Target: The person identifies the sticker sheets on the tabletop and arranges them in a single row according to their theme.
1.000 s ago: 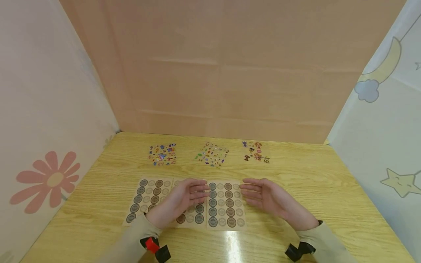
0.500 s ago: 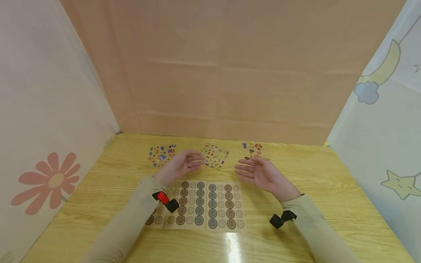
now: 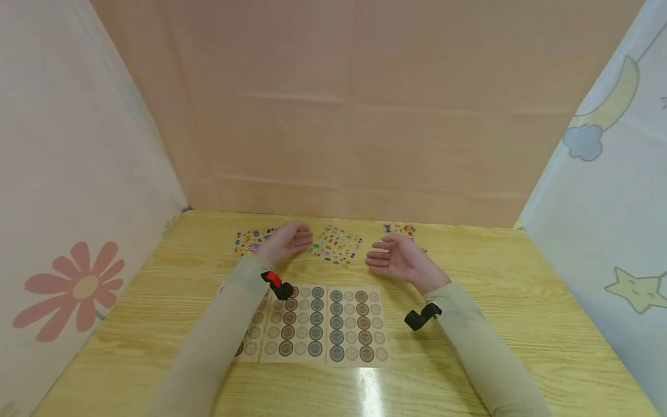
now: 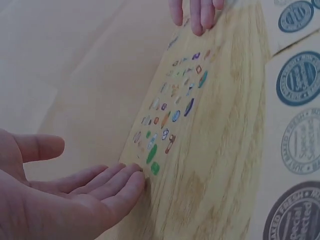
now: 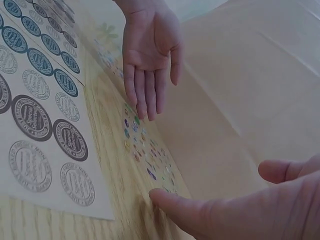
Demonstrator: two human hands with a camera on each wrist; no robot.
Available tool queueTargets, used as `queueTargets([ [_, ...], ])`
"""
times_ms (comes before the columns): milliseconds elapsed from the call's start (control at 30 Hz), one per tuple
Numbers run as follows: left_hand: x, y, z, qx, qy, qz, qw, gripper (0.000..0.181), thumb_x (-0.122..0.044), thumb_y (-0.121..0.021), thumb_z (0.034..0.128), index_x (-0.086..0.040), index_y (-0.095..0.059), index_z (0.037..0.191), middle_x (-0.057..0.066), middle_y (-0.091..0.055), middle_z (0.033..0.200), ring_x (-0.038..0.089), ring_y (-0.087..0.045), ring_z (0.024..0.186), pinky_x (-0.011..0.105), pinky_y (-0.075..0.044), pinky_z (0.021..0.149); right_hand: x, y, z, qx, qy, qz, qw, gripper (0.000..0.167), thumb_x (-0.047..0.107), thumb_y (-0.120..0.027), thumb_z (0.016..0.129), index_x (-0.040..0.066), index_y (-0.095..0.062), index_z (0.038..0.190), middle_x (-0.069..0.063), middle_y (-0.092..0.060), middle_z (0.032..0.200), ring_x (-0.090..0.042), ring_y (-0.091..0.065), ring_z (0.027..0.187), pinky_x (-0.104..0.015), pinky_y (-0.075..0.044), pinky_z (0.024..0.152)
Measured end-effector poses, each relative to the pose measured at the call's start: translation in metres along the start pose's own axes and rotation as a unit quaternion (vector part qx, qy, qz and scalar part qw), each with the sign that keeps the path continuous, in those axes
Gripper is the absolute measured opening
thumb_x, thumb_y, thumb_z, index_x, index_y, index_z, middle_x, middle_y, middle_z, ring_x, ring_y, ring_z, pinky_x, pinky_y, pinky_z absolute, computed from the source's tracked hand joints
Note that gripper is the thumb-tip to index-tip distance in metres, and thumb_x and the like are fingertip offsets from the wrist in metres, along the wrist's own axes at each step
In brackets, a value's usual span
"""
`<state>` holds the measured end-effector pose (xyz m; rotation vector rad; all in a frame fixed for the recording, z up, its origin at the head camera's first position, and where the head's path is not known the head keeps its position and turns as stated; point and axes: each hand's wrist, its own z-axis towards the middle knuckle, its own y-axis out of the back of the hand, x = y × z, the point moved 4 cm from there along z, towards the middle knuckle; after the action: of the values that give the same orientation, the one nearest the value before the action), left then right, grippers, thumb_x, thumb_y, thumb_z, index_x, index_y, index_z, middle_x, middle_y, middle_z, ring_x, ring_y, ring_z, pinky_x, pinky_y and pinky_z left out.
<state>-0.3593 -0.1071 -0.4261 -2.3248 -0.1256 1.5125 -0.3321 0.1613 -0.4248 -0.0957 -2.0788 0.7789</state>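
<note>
Between my two hands, near the back of the table, lies a clear sticker sheet (image 3: pixel 339 246) with many small coloured pictures. My left hand (image 3: pixel 286 242) is at its left side, fingers extended and palm turned inward, partly covering a second clear sticker sheet (image 3: pixel 245 240) with blue and orange figures. At its right side is my right hand (image 3: pixel 398 259), also with straight fingers, in front of a third sticker sheet (image 3: pixel 409 230) showing cartoon figures. Neither hand holds anything. In the left wrist view, the left fingertips (image 4: pixel 132 172) come close to the middle sheet's green stickers; contact cannot be told.
Nearer the front lie brown paper sheets of round label stickers (image 3: pixel 358 327), side by side; my left sleeve (image 3: pixel 224 324) hides part of the leftmost. A tan backdrop (image 3: pixel 339 116) stands behind the wooden table (image 3: pixel 495 324), with printed cloth walls left and right.
Both hands have moved away from me, from over and beside the round label sheets to the row of clear sticker sheets at the back. The sheets have not moved.
</note>
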Motion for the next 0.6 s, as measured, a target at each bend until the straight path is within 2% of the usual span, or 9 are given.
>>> queueTargets([
  [133, 0.003, 0.0, 0.006, -0.007, 0.005, 0.024, 0.9997, 0.05, -0.014, -0.037, 0.104, 0.007, -0.024, 0.147, 0.028, -0.029, 0.148, 0.039, -0.032, 0.135, 0.043, -0.03, 0.111, -0.002, -0.005, 0.006, 0.003, -0.011, 0.008, 0.9999, 0.067, 0.024, -0.037, 0.101, -0.001, 0.0, 0.152, -0.028, -0.002, 0.154, -0.042, -0.012, 0.141, -0.048, -0.019, 0.114],
  [367, 0.007, -0.008, 0.009, -0.018, 0.022, 0.015, 0.9995, 0.049, -0.015, -0.042, 0.1023, 0.002, -0.028, 0.146, 0.026, -0.033, 0.146, 0.038, -0.037, 0.132, 0.047, -0.036, 0.106, -0.003, -0.014, 0.01, -0.009, -0.021, 0.021, 0.9995, 0.069, 0.023, -0.038, 0.099, -0.002, 0.0, 0.151, -0.028, -0.004, 0.154, -0.042, -0.014, 0.14, -0.05, -0.018, 0.114],
  [600, 0.009, -0.01, 0.01, -0.027, 0.026, 0.021, 0.9991, 0.048, -0.014, -0.043, 0.1017, 0.002, -0.031, 0.145, 0.025, -0.032, 0.146, 0.037, -0.038, 0.131, 0.047, -0.038, 0.105, -0.005, -0.012, 0.016, -0.031, -0.021, 0.029, 0.9989, 0.071, 0.023, -0.041, 0.098, 0.0, 0.0, 0.152, -0.027, -0.008, 0.153, -0.04, -0.019, 0.139, -0.049, -0.023, 0.112],
])
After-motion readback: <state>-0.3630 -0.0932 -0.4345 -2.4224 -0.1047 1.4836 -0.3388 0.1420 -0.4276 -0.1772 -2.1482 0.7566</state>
